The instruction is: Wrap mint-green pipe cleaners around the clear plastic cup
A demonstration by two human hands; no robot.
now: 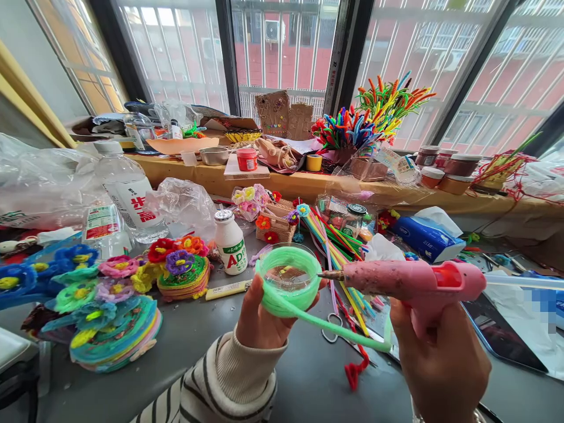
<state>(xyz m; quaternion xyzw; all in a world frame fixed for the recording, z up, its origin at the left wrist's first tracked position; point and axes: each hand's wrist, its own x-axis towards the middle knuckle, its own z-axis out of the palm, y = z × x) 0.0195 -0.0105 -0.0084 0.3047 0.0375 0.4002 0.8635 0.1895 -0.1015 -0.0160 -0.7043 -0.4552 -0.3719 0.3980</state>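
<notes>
In the middle of the head view, my left hand [261, 322] is wrapped round a small clear cup [288, 276] whose side is wound with a light green pipe cleaner [286, 302]. The loose end of the pipe cleaner trails off to the right and bends up near its tip. My right hand [440, 358] grips a pink hot glue gun [414, 282] by its handle. Its nozzle points left, at the cup's right rim; whether it touches, I cannot tell. A clear glue stick [520, 282] sticks out of the gun's back.
Pipe-cleaner flowers on round bases [117, 329] stand at the left. A white bottle [231, 244], scissors [332, 329], loose pipe cleaners [337, 247] and a tissue pack [425, 232] surround my hands. Jars and pipe-cleaner bundles [348, 132] line the windowsill.
</notes>
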